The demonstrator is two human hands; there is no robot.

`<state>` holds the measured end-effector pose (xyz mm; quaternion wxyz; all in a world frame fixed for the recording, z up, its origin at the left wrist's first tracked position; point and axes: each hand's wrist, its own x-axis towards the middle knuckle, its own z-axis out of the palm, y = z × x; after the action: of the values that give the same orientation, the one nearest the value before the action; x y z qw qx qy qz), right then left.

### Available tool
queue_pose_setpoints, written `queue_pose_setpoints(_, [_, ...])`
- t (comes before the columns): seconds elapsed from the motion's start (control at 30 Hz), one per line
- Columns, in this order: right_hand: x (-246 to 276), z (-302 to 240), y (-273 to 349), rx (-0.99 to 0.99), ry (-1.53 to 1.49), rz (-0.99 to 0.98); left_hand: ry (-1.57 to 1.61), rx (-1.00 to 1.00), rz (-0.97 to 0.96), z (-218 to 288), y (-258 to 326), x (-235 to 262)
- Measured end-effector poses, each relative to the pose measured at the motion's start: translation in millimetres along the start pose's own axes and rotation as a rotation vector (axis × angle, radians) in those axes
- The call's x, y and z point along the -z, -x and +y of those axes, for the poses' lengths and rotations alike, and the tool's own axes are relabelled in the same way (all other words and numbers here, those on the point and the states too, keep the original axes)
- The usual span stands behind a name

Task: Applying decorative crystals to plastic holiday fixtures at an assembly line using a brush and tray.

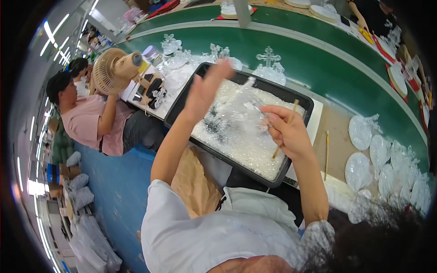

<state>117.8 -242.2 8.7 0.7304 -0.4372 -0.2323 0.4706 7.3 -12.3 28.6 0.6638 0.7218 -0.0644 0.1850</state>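
Left hand blurred, fingers released, over black tray's left side; right hand's fingers grasping thin stick, clear ornament.

Blue floor, long green worktop, bright tube lights.

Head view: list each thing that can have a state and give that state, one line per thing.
Left hand: open, raised, blurred
Right hand: closed, gripping
Black tray: holding white granules
Clear ornament: held over tray, blurred
Thin stick: held, tilted
Second stick: lying on table
Desk fan: standing; spinning unclear
Jar: purple lid on
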Motion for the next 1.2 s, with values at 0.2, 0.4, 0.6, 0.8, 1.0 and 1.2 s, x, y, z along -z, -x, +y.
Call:
queue_pose_setpoints(0.2, [0,-7,0,-0.001,0.066,-0.016,0.046,0.075,-0.036,-6,6,-4])
queue_pose_setpoints(0.4, [3,-45,0,0.033,0.152,0.027,-0.169,0.002,0.411,-4,11,29])
queue_pose_setpoints(0.6, [-10,-69,-15,0.193,0.678,0.027,-0.686,0.379,0.358,50,-5,-10])
queue_pose_setpoints(0.8, [-21,-71,-35,0.296,0.966,-0.026,-0.794,-0.081,-0.085,46,-29,-46])
queue_pose_setpoints(1.0, [-21,-80,-41,0.273,1.119,-0.032,-0.683,-0.161,-0.322,30,-63,-56])
queue_pose_setpoints(1.2, [0,-85,-11,0.395,0.833,0.059,-0.714,-0.052,-0.077,12,-58,-40])
